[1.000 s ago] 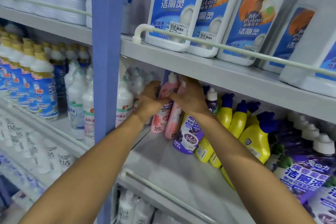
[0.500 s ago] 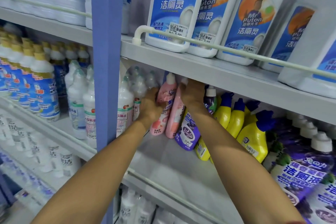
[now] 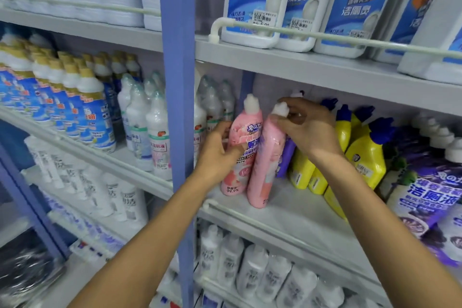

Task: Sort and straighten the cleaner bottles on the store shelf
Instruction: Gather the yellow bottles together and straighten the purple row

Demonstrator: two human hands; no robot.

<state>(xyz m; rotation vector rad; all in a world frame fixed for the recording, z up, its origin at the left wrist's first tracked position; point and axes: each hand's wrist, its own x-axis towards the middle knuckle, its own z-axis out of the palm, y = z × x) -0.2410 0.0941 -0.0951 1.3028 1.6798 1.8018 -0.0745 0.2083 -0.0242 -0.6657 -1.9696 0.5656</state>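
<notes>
Tip risk: right pink bottle [image 3: 265, 170] held only by a pinch at the neck under its white cap [image 3: 281, 109]; liable to swing at the base and knock the purple bottle [image 3: 285, 155] just beside it at 3 o'clock.
Domino risk: yellow bottles [image 3: 367, 155] further toward 3 o'clock, leaning and crowded; one shove probably enough to topple several.
Slip risk: glossy wrap on the left pink bottle [image 3: 250, 130]; could twist out of a one-sided grip and fall toward the front rail [image 3: 250, 219] at 6 o'clock.
Left hand [image 3: 217, 150]: curled round the left pink bottle's middle, thumb across the label.
Right hand [image 3: 307, 130]: pinching the right pink bottle's neck, remaining fingers loosely bent.
Position: both pink bottles on the middle shelf [image 3: 287, 210], side by side and touching, the right one slightly nearer the front.
Look: tall, slim, pink printed wrap, white angled caps; label forward on the left one, plainer side forward on the right one; both tilted, tops toward 1 o'clock.
</notes>
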